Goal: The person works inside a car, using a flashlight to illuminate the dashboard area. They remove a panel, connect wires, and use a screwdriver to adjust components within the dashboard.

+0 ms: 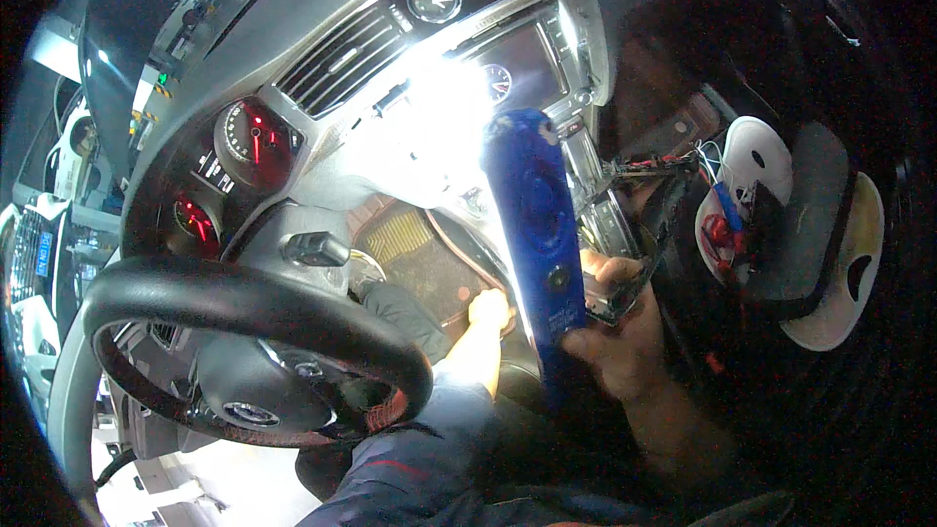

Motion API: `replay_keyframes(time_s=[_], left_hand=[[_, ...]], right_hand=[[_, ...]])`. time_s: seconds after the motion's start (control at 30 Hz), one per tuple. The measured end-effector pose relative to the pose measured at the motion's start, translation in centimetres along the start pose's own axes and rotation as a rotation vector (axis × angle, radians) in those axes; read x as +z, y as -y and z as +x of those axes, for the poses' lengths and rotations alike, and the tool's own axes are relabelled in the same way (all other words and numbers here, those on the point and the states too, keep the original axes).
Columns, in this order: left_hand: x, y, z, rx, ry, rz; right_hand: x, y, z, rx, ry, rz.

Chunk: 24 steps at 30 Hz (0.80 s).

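My right hand (620, 356) grips the lower end of an upright blue work light (537, 215), which throws a bright glare over the dashboard's middle. Some of its fingers show beside a dark plastic panel (634, 298); whether they hold that too I cannot tell. My left hand (488, 310), brightly lit, reaches low beside the centre console to the left of the light, fingers curled; what they hold, if anything, is unclear. Right of the light, a dark module with wires (644, 168) hangs out of the console near an opened trim section (605, 220).
The steering wheel (254, 273) is at left, below a lit instrument cluster (254, 141). Air vents (342, 59) and a screen (532, 63) run along the top. On the right lie pale pads (830, 293), a dark padded piece (795, 224) and red-and-blue objects (722, 234). My legs are below.
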State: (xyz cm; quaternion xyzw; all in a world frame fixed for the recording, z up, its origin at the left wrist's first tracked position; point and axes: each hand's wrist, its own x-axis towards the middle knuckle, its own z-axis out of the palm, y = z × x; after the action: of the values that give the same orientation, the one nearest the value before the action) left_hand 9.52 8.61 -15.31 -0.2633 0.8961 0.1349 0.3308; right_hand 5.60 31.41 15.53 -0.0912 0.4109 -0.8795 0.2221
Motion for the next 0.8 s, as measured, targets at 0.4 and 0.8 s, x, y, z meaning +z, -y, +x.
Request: replay_keyframes(time_s=[0.4,0.8], left_hand=[[3.7,-3.4,-2.4,0.044,-0.087,0.030],[4.5,-4.8,-4.8,0.062,-0.072,0.032]], right_hand=[[1.3,-0.3,0.3,0.009,-0.102,0.126],[1.6,-0.4,0.3,0.031,-0.132,0.151]])
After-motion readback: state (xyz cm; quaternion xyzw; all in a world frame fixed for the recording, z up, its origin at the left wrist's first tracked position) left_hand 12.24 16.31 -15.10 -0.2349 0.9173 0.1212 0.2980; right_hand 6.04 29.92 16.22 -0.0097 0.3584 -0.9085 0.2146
